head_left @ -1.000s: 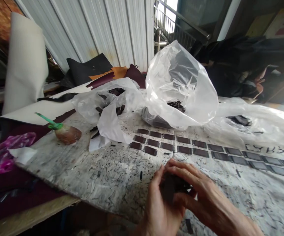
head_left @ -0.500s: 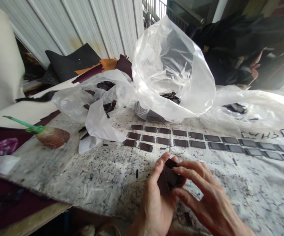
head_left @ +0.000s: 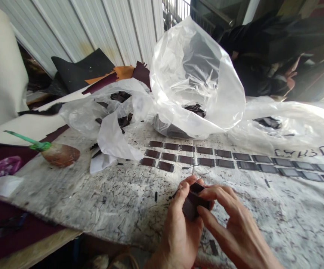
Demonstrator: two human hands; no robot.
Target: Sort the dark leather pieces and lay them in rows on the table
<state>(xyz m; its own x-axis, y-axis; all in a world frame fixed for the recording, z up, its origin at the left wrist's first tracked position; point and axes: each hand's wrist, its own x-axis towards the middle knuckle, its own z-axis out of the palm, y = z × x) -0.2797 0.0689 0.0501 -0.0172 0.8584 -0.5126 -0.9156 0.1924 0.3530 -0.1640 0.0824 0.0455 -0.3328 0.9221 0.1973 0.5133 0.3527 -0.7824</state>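
My left hand [head_left: 180, 224] and my right hand [head_left: 229, 220] meet low in the view, holding a small folded stack of dark leather pieces [head_left: 192, 203] between fingers and thumbs. Just beyond them, rows of small dark rectangular leather patches [head_left: 187, 159] lie flat on a speckled, glue-stained work board [head_left: 94, 194]. A thin dark scrap [head_left: 156, 197] lies left of my left hand, and another [head_left: 213, 247] lies below my right hand.
A large clear plastic bag [head_left: 195, 74] holding dark scraps stands behind the patches, with a crumpled bag [head_left: 114, 119] to its left. A brown pot with a green-handled brush [head_left: 60, 155] sits at the left. Leather sheets [head_left: 80, 73] lie at the back.
The leather stack has turned in my fingers and now looks more compact. My hands have shifted slightly, and the view has barely moved.
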